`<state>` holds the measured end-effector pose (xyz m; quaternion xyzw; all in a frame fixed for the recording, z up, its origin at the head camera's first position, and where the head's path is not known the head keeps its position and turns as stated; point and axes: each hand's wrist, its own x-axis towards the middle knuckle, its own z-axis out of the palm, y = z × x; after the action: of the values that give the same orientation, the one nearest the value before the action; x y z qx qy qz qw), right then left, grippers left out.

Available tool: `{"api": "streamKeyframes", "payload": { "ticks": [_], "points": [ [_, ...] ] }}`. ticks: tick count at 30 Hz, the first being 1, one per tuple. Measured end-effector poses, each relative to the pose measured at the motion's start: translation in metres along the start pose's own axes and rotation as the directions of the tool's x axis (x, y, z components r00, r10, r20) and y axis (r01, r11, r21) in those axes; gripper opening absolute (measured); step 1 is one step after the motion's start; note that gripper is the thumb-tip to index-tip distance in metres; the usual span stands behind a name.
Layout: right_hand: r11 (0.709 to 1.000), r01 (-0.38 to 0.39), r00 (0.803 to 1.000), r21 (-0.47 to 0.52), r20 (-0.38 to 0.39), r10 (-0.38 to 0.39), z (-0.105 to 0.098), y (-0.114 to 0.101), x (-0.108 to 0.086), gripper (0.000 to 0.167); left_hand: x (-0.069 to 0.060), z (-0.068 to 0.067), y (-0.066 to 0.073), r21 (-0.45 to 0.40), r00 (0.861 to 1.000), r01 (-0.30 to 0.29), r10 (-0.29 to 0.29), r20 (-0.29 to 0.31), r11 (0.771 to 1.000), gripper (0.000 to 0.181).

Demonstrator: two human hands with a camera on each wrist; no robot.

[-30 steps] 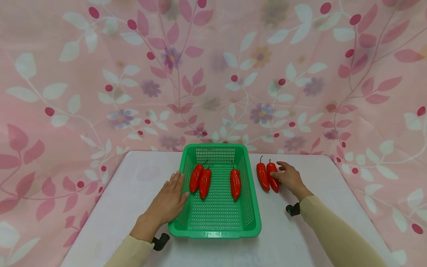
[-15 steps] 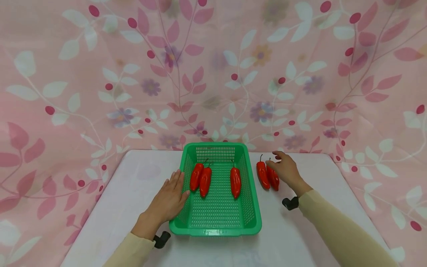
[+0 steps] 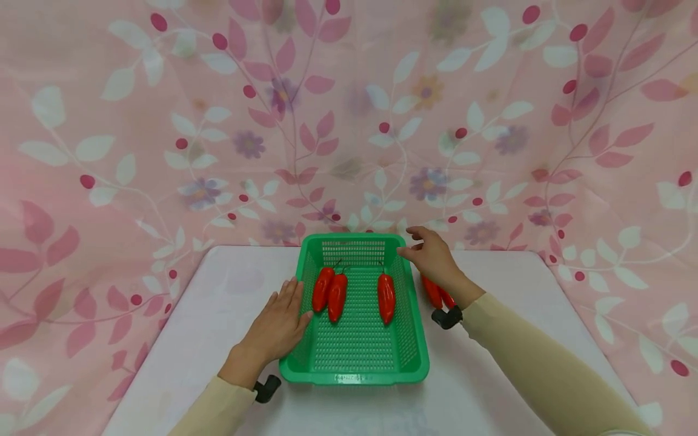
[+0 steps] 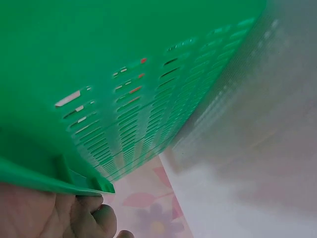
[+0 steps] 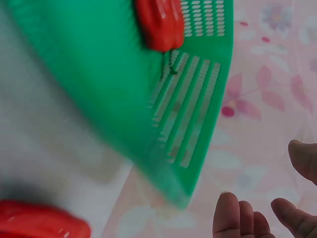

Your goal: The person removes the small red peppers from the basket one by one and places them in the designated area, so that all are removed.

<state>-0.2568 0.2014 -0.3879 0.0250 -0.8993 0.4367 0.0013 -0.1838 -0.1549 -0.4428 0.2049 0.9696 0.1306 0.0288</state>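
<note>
A green plastic basket [image 3: 354, 379] stands on the table with three red chili peppers inside. Two of these, a left pepper [image 3: 323, 290] and its neighbour [image 3: 337, 298], lie side by side; the third pepper [image 3: 386, 300] is at the right. My left hand [image 3: 275, 327] rests flat with straight fingers on the basket's left rim; the left wrist view has the hand [image 4: 64, 213] under that rim. Above the basket's back right corner is my right hand [image 3: 433, 257], thumb and fingers apart, holding nothing. Below its wrist, two more peppers [image 3: 431, 292] lie on the table, partly hidden.
The table [image 3: 207, 303] has a white cover. Behind it hangs a pink floral cloth [image 3: 349, 121]. Small black devices, one on the left wrist [image 3: 267, 389] and one on the right wrist [image 3: 447, 317], stick out near the basket's sides.
My right hand has lifted off the two peppers right of the basket and moved left to the basket's back right corner, without a pepper. The left hand stays on the left rim.
</note>
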Motion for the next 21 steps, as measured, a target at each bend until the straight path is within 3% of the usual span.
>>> {"api": "streamKeyframes", "payload": {
  "ticks": [6, 10, 21],
  "points": [
    [0.999, 0.024, 0.997, 0.03, 0.068, -0.026, 0.033, -0.031, 0.011, 0.065, 0.0, -0.004, 0.002, 0.013, 1.0, -0.006, 0.006, 0.002, 1.0, 0.074],
    [0.999, 0.016, 0.996, 0.043, 0.088, -0.02, 0.064, -0.04, 0.017, 0.066, -0.001, -0.003, 0.002, 0.003, 1.0, -0.003, 0.003, -0.007, 1.0, 0.073],
    [0.978, -0.137, 0.979, 0.159, 0.174, 0.109, 0.134, -0.026, 0.017, 0.072, -0.002, 0.002, 0.001, -0.004, 1.0, -0.005, 0.005, -0.025, 1.0, 0.073]
  ]
}}
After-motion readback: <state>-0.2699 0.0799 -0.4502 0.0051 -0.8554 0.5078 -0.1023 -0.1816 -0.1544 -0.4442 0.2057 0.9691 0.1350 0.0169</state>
